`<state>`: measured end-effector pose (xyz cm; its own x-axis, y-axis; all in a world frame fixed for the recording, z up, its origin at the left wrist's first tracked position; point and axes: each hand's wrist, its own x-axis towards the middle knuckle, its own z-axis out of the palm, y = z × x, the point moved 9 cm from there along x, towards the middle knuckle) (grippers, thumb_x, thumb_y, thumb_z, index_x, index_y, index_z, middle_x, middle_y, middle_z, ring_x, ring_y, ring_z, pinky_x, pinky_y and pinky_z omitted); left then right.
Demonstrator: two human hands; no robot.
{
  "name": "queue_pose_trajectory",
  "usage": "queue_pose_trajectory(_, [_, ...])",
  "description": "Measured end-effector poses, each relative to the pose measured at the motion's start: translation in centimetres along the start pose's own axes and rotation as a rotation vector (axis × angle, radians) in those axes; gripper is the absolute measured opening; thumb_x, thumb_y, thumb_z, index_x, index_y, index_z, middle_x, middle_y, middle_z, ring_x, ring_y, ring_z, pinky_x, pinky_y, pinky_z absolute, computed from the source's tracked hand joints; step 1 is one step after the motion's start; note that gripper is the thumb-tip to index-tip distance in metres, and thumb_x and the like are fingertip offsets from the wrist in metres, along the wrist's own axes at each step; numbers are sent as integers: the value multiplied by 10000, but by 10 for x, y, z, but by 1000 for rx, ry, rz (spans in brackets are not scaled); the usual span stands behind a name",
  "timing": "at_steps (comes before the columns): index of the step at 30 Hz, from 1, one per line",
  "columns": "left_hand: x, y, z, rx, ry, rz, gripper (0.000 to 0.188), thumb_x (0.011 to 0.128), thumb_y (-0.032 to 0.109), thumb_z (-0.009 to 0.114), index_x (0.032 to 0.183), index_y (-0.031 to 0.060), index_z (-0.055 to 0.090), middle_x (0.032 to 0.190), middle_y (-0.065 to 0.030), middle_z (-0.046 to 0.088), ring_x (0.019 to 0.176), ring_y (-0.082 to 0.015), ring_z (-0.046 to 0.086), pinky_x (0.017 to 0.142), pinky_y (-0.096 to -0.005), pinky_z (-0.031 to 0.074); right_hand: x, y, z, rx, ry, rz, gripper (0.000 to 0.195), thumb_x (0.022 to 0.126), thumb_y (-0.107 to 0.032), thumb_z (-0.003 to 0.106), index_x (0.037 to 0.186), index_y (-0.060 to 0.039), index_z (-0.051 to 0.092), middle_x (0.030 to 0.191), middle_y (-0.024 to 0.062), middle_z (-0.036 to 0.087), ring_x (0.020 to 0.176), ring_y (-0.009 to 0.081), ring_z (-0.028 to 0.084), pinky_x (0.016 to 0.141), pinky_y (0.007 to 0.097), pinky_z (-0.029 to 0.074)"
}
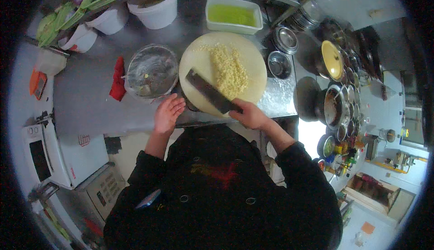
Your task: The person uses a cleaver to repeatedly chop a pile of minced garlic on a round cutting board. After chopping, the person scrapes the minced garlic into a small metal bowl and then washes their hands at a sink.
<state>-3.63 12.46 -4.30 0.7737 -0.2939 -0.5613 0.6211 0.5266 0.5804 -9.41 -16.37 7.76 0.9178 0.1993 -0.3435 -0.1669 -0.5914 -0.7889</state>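
Note:
My right hand (250, 114) grips the handle of a Chinese cleaver (212, 92), whose dark, slightly blurred blade slants up and left over a round cutting board (196, 60). Right of the blade lies a heap of finely chopped pale yellow food (230, 70), possibly garlic. Scattered bits trail to its upper left. My left hand (169, 112) holds nothing, its fingers extended, at the counter's front edge beside the board. Just above that hand stands a bowl (152, 70) lined with clear plastic, a few small scraps inside.
A crumpled red cloth (118, 79) lies left of the bowl. Behind the board stands a rectangular tub (234, 28) with yellow-green contents. White buckets (154, 13) line the back left. Metal bowls (279, 65) sit close on the right, before several pans and pots (334, 109).

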Motion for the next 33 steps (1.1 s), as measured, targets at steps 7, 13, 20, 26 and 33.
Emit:
queue_pose_trajectory(7, [-10, -2, 18, 30, 20, -8, 416, 1014, 310, 534, 1319, 28, 558, 1174, -179, 669, 1080, -291, 646, 946, -398, 506, 15, 37, -20, -148, -177, 13, 265, 910, -259, 683, 1082, -68, 618, 880, 148, 672, 838, 259, 652, 760, 401, 509])
queue_pose_trajectory(13, [-16, -6, 38, 82, 28, 37, 392, 1015, 279, 537, 1317, 30, 560, 1156, -172, 676, 1069, -279, 649, 930, -381, 512, 42, 38, -89, -135, -154, 195, 375, 936, -317, 666, 1264, -137, 638, 946, 96, 708, 737, 181, 673, 603, 337, 552])
queue_pose_trajectory(20, [-16, 3, 40, 381, 144, 184, 357, 988, 222, 594, 1285, 24, 589, 1167, -108, 691, 1043, -229, 660, 913, -357, 514, 70, 47, -176, -152, 163, -190, 317, 921, -250, 669, 1179, -71, 626, 885, 130, 712, 768, 262, 685, 720, 428, 557])
queue_pose_trajectory(26, [-39, 35, 124, 1470, 74, 755, 394, 864, 181, 671, 1215, 6, 627, 1156, -168, 691, 1047, -346, 657, 926, -427, 513, 94, 72, -167, -619, 279, 107, 266, 946, -304, 563, 1128, -110, 554, 955, 215, 703, 923, 438, 676, 792, 548, 541])
queue_pose_trajectory(33, [-27, 8, 128, 1860, -17, 730, 459, 826, 212, 683, 1250, 49, 616, 1314, -165, 625, 1221, -330, 578, 1017, -477, 433, 75, 65, -119, -674, 181, -12, 257, 958, -275, 544, 1179, -144, 563, 1000, 172, 694, 897, 398, 685, 743, 522, 551])
